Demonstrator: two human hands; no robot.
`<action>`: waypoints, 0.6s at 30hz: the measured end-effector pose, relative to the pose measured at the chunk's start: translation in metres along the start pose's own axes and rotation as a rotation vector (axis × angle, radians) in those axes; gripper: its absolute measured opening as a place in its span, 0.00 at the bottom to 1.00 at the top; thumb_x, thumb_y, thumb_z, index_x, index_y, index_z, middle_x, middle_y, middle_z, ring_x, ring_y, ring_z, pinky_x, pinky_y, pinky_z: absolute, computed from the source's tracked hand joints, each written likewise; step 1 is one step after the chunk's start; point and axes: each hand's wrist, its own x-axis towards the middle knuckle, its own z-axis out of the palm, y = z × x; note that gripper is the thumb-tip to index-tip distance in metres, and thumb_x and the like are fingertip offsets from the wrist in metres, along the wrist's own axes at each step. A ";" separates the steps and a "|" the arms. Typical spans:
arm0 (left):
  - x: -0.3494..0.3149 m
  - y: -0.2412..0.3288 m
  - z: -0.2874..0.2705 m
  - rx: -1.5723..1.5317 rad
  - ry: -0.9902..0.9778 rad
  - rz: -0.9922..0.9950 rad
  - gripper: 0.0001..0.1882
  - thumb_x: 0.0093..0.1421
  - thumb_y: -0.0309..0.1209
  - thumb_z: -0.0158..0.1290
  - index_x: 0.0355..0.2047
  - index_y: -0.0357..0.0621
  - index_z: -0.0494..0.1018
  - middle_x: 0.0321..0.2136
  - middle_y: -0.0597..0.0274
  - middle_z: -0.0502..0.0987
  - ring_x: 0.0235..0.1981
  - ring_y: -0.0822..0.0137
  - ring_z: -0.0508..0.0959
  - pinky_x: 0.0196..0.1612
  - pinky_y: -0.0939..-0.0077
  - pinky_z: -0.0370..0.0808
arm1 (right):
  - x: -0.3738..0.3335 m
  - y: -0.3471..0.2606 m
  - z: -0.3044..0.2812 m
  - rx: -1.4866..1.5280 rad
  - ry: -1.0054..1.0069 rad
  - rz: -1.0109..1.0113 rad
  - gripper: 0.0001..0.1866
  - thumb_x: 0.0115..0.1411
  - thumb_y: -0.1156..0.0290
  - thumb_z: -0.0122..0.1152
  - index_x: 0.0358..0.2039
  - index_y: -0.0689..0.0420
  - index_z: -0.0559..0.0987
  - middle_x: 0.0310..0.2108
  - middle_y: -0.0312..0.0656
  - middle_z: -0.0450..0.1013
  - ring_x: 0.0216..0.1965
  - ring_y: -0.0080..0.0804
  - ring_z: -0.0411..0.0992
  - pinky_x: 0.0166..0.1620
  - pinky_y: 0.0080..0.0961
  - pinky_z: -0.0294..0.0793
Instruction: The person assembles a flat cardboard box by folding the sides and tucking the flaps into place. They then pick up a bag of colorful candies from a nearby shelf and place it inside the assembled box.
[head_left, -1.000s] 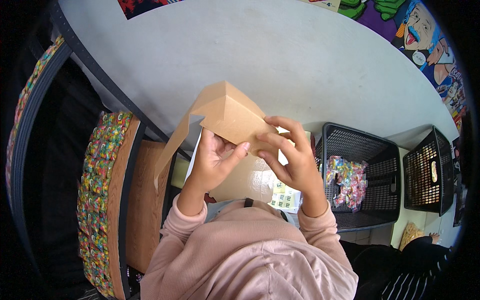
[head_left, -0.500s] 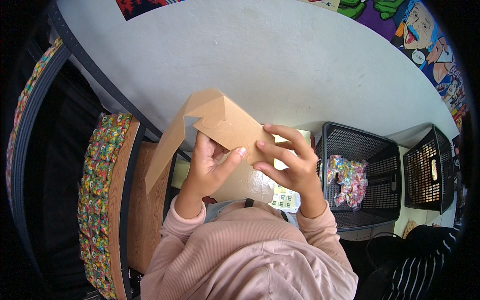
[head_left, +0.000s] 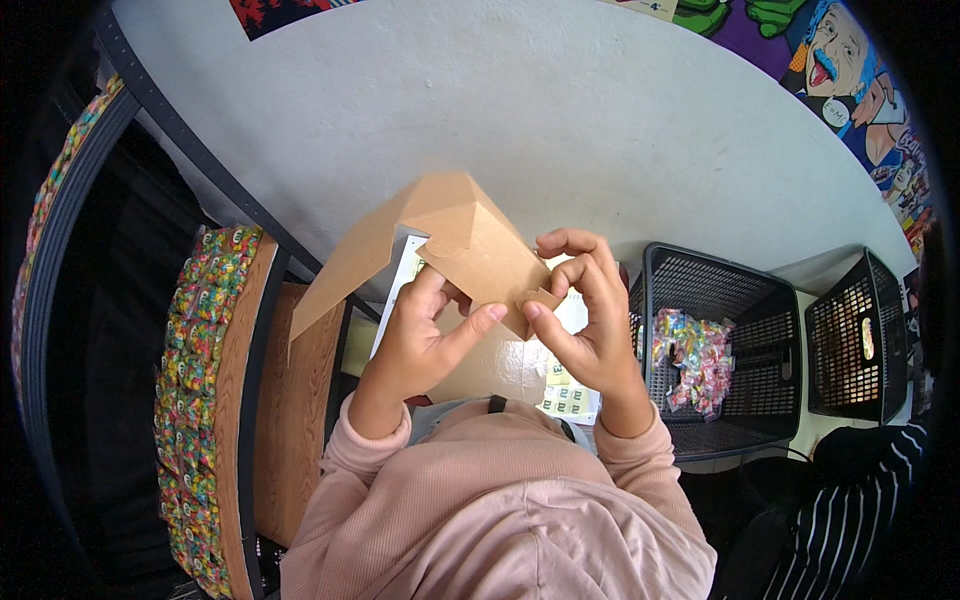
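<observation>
A brown cardboard box [head_left: 480, 255], partly folded, is held up in front of me with a long panel hanging out to the left. My left hand [head_left: 425, 335] grips its lower edge, thumb on the near face and fingers behind the card. My right hand [head_left: 590, 320] pinches a small flap at the box's right end between thumb and index finger, bending it up from the panel. The other right fingers are curled above it. Below the box is a shiny pale surface [head_left: 500, 370] with a sheet of printed stickers [head_left: 568, 398] on it.
To the right stands a black plastic crate [head_left: 765, 350] holding wrapped sweets [head_left: 690, 360]; a second black crate [head_left: 860, 340] is beyond it. At left, a wooden shelf [head_left: 295, 420] carries rows of colourful candy packs [head_left: 205, 400]. A white wall [head_left: 430, 100] rises ahead. Striped black cloth [head_left: 850, 500] lies lower right.
The box has tilted and shifted slightly right, its left panel swinging outward. My right fingers have closed on the end flap, which now folds up from the panel.
</observation>
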 end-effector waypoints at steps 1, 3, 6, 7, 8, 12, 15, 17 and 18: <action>0.000 0.000 -0.001 0.034 0.011 -0.013 0.18 0.53 0.26 0.53 0.43 0.34 0.63 0.32 0.59 0.75 0.34 0.74 0.73 0.35 0.82 0.68 | 0.000 0.000 0.001 0.003 0.005 0.010 0.13 0.46 0.74 0.62 0.23 0.61 0.65 0.40 0.50 0.63 0.37 0.31 0.65 0.36 0.21 0.67; -0.001 0.002 0.003 -0.016 0.059 -0.030 0.18 0.53 0.26 0.54 0.42 0.35 0.64 0.32 0.60 0.75 0.32 0.76 0.72 0.32 0.84 0.65 | 0.000 -0.001 0.003 0.009 0.015 0.029 0.13 0.45 0.74 0.61 0.22 0.60 0.64 0.39 0.50 0.63 0.37 0.31 0.65 0.37 0.22 0.67; -0.002 0.005 0.004 -0.043 0.087 -0.040 0.17 0.53 0.26 0.55 0.41 0.35 0.64 0.31 0.61 0.75 0.31 0.77 0.71 0.32 0.84 0.65 | 0.000 -0.001 0.007 -0.036 0.056 -0.001 0.13 0.43 0.75 0.61 0.21 0.60 0.63 0.38 0.50 0.64 0.37 0.33 0.65 0.39 0.25 0.66; -0.002 0.005 0.004 -0.044 0.087 -0.040 0.17 0.53 0.26 0.55 0.41 0.35 0.65 0.31 0.61 0.75 0.30 0.77 0.71 0.32 0.83 0.65 | 0.000 -0.002 0.008 -0.051 0.065 -0.005 0.14 0.43 0.75 0.61 0.21 0.60 0.63 0.38 0.50 0.64 0.37 0.34 0.65 0.39 0.25 0.66; -0.003 0.006 0.004 -0.016 0.094 -0.033 0.16 0.52 0.26 0.55 0.40 0.35 0.65 0.30 0.62 0.74 0.29 0.77 0.70 0.32 0.83 0.65 | 0.000 -0.003 0.009 -0.066 0.074 -0.009 0.14 0.42 0.75 0.61 0.21 0.60 0.63 0.38 0.51 0.64 0.37 0.35 0.65 0.40 0.26 0.66; -0.007 0.006 0.006 0.072 0.128 -0.013 0.14 0.52 0.26 0.55 0.38 0.35 0.67 0.28 0.63 0.74 0.27 0.77 0.68 0.31 0.83 0.64 | -0.004 0.003 0.014 -0.047 0.115 0.005 0.14 0.41 0.75 0.61 0.21 0.60 0.62 0.38 0.51 0.64 0.37 0.36 0.65 0.40 0.27 0.66; -0.008 0.004 0.006 0.123 0.126 0.009 0.13 0.51 0.25 0.56 0.37 0.36 0.68 0.27 0.64 0.73 0.26 0.77 0.68 0.31 0.82 0.65 | -0.006 0.004 0.017 -0.045 0.143 0.010 0.14 0.41 0.75 0.61 0.21 0.60 0.62 0.37 0.51 0.64 0.37 0.37 0.66 0.40 0.27 0.66; -0.008 0.004 0.006 0.143 0.126 0.005 0.13 0.51 0.25 0.56 0.37 0.36 0.68 0.27 0.64 0.73 0.26 0.76 0.68 0.31 0.82 0.65 | -0.007 0.007 0.019 -0.050 0.139 0.011 0.14 0.41 0.75 0.61 0.21 0.60 0.62 0.37 0.51 0.64 0.36 0.37 0.65 0.39 0.26 0.66; -0.009 0.005 0.006 0.148 0.135 -0.008 0.13 0.51 0.25 0.56 0.37 0.36 0.68 0.27 0.64 0.73 0.26 0.76 0.68 0.30 0.82 0.65 | -0.007 0.007 0.019 -0.053 0.137 0.011 0.14 0.41 0.75 0.61 0.21 0.60 0.62 0.37 0.51 0.64 0.36 0.37 0.65 0.39 0.26 0.66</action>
